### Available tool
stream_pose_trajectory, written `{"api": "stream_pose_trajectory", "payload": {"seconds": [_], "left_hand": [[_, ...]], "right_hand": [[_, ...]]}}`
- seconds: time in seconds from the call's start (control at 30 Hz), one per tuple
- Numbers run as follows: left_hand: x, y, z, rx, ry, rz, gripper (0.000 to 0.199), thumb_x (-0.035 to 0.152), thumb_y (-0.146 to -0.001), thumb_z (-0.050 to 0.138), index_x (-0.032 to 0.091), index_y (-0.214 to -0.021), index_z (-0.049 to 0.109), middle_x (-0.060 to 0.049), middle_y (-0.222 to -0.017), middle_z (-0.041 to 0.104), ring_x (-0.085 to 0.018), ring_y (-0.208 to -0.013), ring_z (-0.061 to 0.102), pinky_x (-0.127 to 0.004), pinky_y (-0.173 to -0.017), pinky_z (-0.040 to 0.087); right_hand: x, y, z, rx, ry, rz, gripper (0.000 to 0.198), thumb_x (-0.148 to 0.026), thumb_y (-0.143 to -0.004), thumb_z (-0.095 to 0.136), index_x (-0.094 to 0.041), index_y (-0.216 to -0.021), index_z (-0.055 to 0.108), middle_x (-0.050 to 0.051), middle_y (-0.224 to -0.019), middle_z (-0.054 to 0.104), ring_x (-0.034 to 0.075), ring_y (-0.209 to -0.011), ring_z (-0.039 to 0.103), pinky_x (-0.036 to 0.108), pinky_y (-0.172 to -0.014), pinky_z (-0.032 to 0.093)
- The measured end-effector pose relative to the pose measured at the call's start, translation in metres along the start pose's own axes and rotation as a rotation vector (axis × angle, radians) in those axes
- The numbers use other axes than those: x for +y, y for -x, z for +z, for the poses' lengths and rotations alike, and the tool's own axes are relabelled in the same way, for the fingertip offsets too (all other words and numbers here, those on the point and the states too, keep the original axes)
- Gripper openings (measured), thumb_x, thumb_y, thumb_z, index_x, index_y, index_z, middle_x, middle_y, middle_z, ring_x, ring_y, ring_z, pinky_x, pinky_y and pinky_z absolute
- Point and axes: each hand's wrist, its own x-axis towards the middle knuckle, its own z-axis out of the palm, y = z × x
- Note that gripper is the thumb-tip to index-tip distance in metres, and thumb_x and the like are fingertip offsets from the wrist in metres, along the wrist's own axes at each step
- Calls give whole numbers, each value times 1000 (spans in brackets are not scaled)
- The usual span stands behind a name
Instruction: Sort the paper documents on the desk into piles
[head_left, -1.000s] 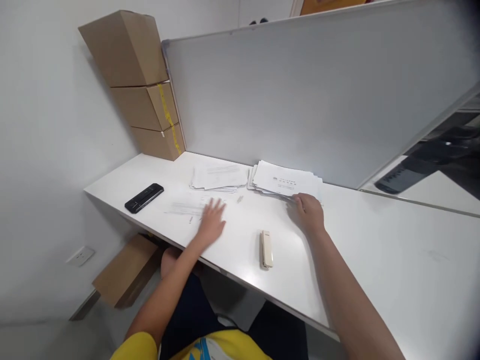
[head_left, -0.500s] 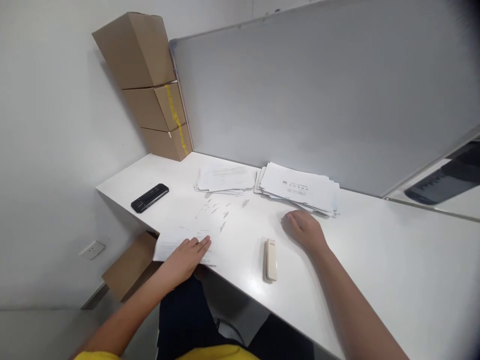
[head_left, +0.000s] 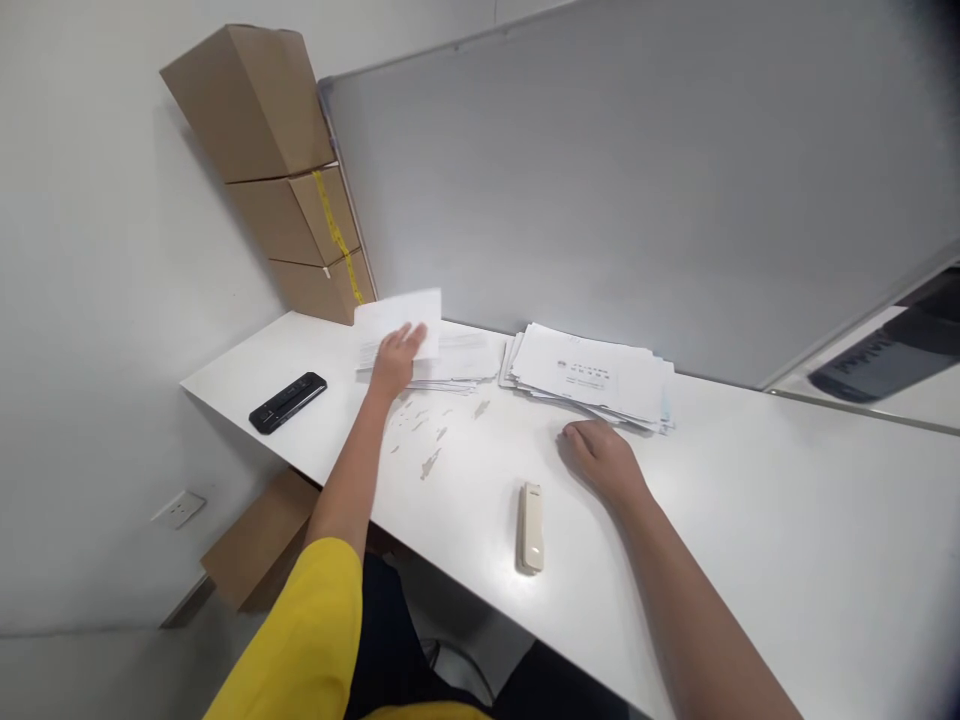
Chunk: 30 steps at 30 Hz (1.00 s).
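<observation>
My left hand [head_left: 399,362] grips a sheet of paper [head_left: 397,312], or a few sheets together, tilted up above the table's far left part. Just right of that hand lies a low pile of printed papers [head_left: 469,357], partly hidden by the held paper. My right hand [head_left: 602,455] rests on the table with curled fingers; whether anything is inside cannot be seen. A thicker stack of papers [head_left: 596,370] with a printed top sheet is just beyond it. Nearer me, a cream stapler [head_left: 532,528] lies left of my right forearm.
A black phone-like device [head_left: 288,402] lies at the left of the white table [head_left: 750,500]. Stacked cardboard boxes [head_left: 292,220] stand in the back corner against a grey panel [head_left: 600,180]. Grey worn marks [head_left: 430,464] show on the tabletop. Below the left edge is another carton [head_left: 262,540].
My left hand has moved from the near table edge up and away to the far pile, carrying the paper with it. My right hand has stayed in place.
</observation>
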Motion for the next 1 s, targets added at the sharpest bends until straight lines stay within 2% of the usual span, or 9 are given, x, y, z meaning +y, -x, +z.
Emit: {"api": "stream_pose_trajectory", "payload": {"seconds": [0.1,0.2,0.33,0.53,0.63,0.73,0.87,0.93,1.0], "left_hand": [[-3,1,32,-107,5,26,67,8,-87,34,15,-152,41,-5,-161,39,-21,-154,24,-43,-126,14],[-16,1,47,-167,91,-31,60,14,-92,34,15,-151,43,-5,-162,37,-19,-154,26,-40,-126,16],[-32,-1,49,-213,234,-42,56,31,-97,38,18,-151,42,-4,-163,36,-18,-154,24,-39,-127,13],[-38,2,43,-270,301,-27,63,44,-91,57,18,-148,48,-7,-162,37,-21,-154,27,-40,-127,13],[-34,7,36,-246,346,-48,56,43,-91,59,17,-141,57,-8,-158,43,-22,-151,33,-40,-126,20],[-26,10,28,-213,401,-66,45,36,-95,52,17,-134,63,-7,-151,53,-22,-146,41,-38,-123,29],[-7,16,21,-121,281,-138,41,23,-99,40,19,-130,67,-3,-142,62,-21,-136,54,-39,-119,38],[5,33,18,-67,200,-155,42,21,-99,39,20,-131,66,-4,-139,65,-24,-133,57,-43,-117,41],[19,66,15,-14,165,-130,43,23,-98,42,24,-137,61,-6,-137,65,-28,-134,56,-50,-118,39]], "right_hand": [[2,0,1,-8,7,1,32,-40,-94,40,-25,-81,65,10,-87,74,27,-86,65,38,-73,49],[7,-1,1,-44,19,12,30,-40,-95,41,-25,-86,65,9,-90,74,27,-88,66,39,-76,49],[13,1,4,-38,16,39,31,-41,-96,40,-25,-89,66,9,-95,74,27,-91,66,39,-77,49],[17,4,4,-48,6,73,32,-44,-95,42,-24,-91,66,9,-98,75,28,-94,66,40,-80,49],[16,3,4,-36,6,67,32,-45,-95,42,-24,-90,66,10,-98,75,28,-93,67,40,-79,50],[13,2,2,-23,7,59,32,-45,-94,42,-25,-88,66,10,-95,75,28,-91,67,40,-77,50],[6,0,-1,-33,5,51,31,-45,-93,41,-26,-85,65,10,-91,74,28,-88,68,39,-75,51],[1,-1,-2,-47,2,40,31,-45,-92,41,-26,-84,64,10,-90,74,28,-88,67,39,-74,51],[-5,-2,-4,-37,5,31,31,-45,-92,40,-27,-83,64,10,-88,74,28,-86,67,40,-74,52]]}}
